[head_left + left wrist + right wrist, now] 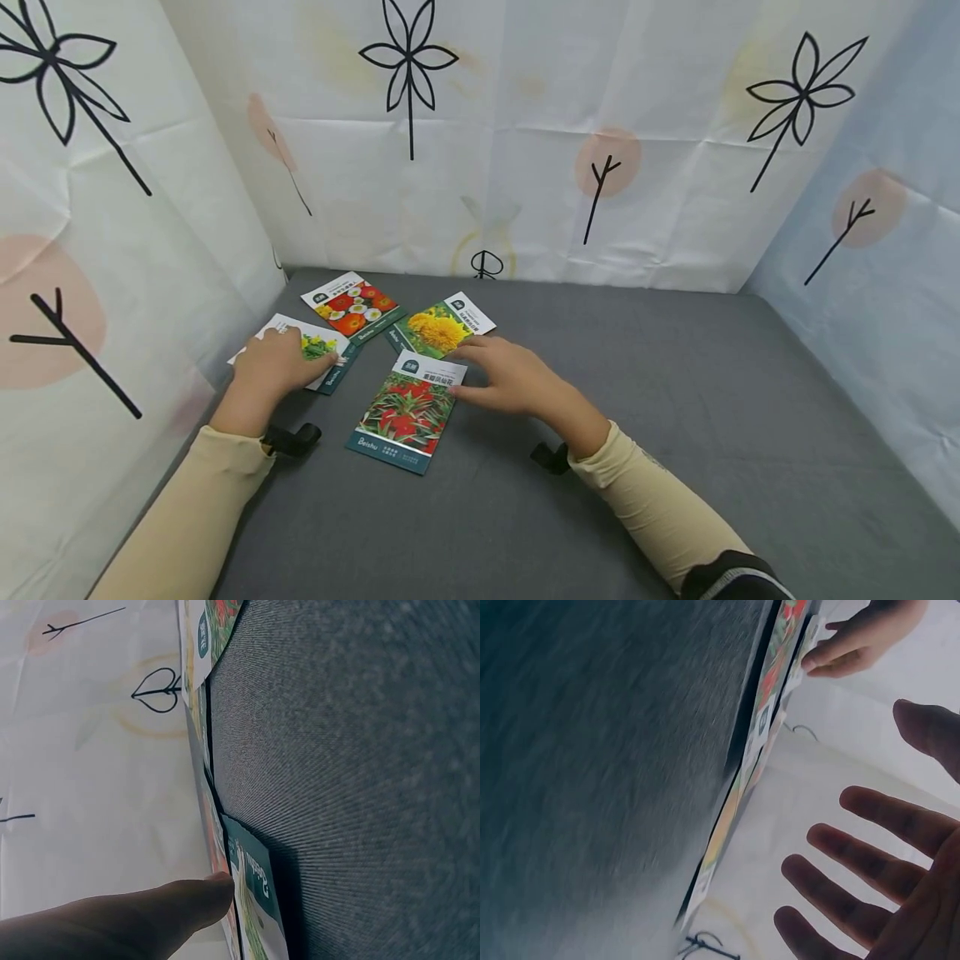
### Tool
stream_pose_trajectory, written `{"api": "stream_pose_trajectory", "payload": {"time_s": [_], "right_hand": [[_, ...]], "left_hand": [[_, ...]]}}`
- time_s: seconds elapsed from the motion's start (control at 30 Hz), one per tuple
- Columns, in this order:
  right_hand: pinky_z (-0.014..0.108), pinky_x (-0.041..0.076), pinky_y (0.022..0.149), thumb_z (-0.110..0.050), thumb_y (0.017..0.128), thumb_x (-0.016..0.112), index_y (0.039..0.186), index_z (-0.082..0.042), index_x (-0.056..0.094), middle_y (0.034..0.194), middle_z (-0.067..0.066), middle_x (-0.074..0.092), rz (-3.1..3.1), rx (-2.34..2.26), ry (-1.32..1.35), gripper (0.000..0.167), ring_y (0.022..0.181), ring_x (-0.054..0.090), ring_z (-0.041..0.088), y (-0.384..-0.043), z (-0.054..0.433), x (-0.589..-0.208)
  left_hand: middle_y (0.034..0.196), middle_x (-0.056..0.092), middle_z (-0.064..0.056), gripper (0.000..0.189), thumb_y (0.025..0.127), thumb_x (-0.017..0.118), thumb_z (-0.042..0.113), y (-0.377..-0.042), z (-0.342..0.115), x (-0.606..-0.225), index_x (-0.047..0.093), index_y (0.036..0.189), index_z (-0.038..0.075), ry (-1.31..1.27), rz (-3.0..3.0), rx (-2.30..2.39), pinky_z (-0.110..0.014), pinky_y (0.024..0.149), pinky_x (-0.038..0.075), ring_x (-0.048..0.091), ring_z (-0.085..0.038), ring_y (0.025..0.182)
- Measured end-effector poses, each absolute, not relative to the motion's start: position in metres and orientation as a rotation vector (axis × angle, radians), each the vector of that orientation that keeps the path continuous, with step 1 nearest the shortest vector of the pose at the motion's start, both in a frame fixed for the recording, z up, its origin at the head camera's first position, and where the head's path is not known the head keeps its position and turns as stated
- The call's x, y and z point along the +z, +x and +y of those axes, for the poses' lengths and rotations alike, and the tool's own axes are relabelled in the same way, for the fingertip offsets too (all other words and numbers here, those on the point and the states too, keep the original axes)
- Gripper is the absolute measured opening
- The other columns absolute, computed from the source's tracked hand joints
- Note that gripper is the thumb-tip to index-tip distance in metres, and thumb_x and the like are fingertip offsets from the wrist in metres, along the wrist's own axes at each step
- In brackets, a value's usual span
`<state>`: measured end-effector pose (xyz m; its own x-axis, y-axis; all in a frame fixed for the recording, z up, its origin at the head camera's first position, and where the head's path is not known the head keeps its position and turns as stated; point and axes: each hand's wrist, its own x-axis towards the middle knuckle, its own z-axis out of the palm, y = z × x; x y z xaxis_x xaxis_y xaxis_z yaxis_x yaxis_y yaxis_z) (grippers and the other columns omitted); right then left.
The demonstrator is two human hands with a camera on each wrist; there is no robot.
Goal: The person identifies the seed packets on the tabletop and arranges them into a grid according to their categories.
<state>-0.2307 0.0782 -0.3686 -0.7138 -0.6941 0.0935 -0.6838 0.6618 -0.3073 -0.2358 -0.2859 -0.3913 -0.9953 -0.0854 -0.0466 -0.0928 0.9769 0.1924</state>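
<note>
My left hand (275, 364) is over a seed packet (324, 345) picturing yellow flowers, its thumb at the dark green end and its bent fingers toward the white end. In the left wrist view, the thumb (199, 900) meets that packet's edge, with a shadow beneath the packet. Spread fingers show on my right hand (510, 377), which holds nothing; their tips are right by the upper corner of a red-flower seed packet (408, 410). Just behind it is a yellow-flower seed packet (437, 331), its lower edge overlapped by the red one.
A seed packet with red, orange and white flowers (356, 307) lies at the back left, touching its neighbours. Grey cloth (637, 417) covers the table. Printed white fabric walls (525, 100) stand along the back and both sides.
</note>
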Motion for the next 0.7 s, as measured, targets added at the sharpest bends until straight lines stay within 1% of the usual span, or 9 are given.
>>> {"api": "stream_pose_trajectory", "payload": {"time_s": [0.13,0.2,0.37,0.47,0.7], "right_hand": [[0.05,0.054,0.109,-0.052,0.101,0.069,0.148,-0.016,0.063,0.151,0.004,0.062,2.8,-0.508,-1.181,0.06,0.138,0.06,0.024,-0.23,0.071,-0.371],[0.05,0.054,0.109,-0.053,0.101,0.068,0.149,-0.017,0.063,0.152,0.004,0.061,2.787,-0.499,-1.178,0.061,0.14,0.059,0.024,-0.228,0.067,-0.371],[0.05,0.055,0.107,-0.051,0.101,0.068,0.149,-0.016,0.062,0.153,0.004,0.06,2.733,-0.487,-1.184,0.059,0.141,0.057,0.025,-0.224,0.055,-0.372],[0.048,0.056,0.106,-0.052,0.101,0.068,0.149,-0.016,0.062,0.153,0.004,0.059,2.708,-0.466,-1.186,0.059,0.14,0.057,0.025,-0.222,0.048,-0.372],[0.046,0.05,0.115,-0.051,0.103,0.066,0.153,-0.014,0.057,0.157,0.005,0.056,2.605,-0.498,-1.158,0.062,0.145,0.053,0.024,-0.222,0.037,-0.374]], "left_hand": [[0.128,0.056,-0.044,0.089,0.095,0.064,0.059,-0.236,-0.286,-0.391,0.051,0.138,-0.018,-0.15,3.076,0.301,-0.07,0.084,0.053,0.058,-0.058,0.107],[0.129,0.056,-0.044,0.089,0.095,0.064,0.059,-0.236,-0.285,-0.391,0.05,0.138,-0.018,-0.149,3.072,0.303,-0.071,0.086,0.052,0.057,-0.059,0.109],[0.134,0.052,-0.046,0.091,0.096,0.063,0.058,-0.235,-0.285,-0.391,0.047,0.142,-0.018,-0.145,3.059,0.314,-0.074,0.09,0.051,0.055,-0.063,0.115],[0.135,0.051,-0.047,0.091,0.096,0.063,0.058,-0.235,-0.286,-0.392,0.046,0.143,-0.019,-0.144,3.053,0.325,-0.073,0.091,0.05,0.054,-0.063,0.116],[0.132,0.052,-0.046,0.091,0.096,0.063,0.058,-0.236,-0.287,-0.392,0.047,0.141,-0.019,-0.146,3.053,0.332,-0.069,0.088,0.051,0.054,-0.06,0.112]]}}
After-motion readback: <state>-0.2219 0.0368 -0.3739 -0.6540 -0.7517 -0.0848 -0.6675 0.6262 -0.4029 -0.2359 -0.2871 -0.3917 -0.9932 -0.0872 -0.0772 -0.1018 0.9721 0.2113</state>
